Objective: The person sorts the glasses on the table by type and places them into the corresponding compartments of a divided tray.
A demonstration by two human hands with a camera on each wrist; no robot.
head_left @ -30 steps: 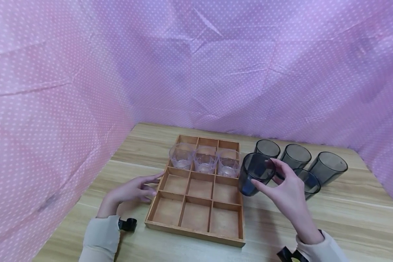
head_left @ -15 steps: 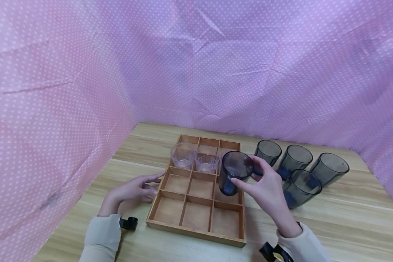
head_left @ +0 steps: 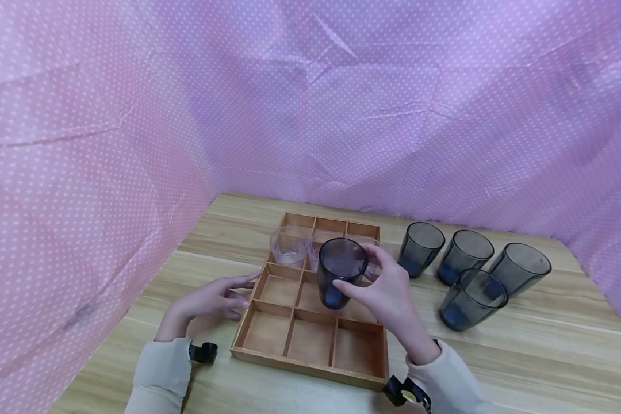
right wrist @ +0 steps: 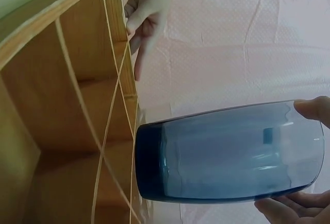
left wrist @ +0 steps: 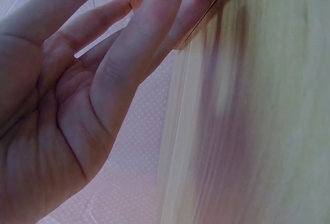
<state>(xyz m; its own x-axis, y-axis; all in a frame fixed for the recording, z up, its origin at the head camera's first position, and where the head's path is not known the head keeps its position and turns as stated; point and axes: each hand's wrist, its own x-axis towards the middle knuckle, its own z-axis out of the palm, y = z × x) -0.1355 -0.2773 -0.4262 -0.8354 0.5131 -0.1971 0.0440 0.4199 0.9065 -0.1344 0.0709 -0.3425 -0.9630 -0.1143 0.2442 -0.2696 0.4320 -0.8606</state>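
Right hand (head_left: pixel 386 289) pinches a smoky glass (head_left: pixel 330 269) near its rim (likely keeping the base clear); left hand (head_left: pixel 214 298), fingers relaxed, touches the wooden tray (head_left: pixel 310 370), perhaps steadying it.

My right hand (head_left: pixel 385 293) has come leftward, nearer my left hand (head_left: pixel 212 299), carrying the dark glass (head_left: pixel 331 282) it grips from the right edge of the wooden tray (head_left: pixel 310 339) to over it. The front standing glass (head_left: pixel 466 305), partly behind my hand a second ago, now shows whole to its right. Beyond my fingers, the middle clear cup (head_left: pixel 314 250) is now partly hidden.
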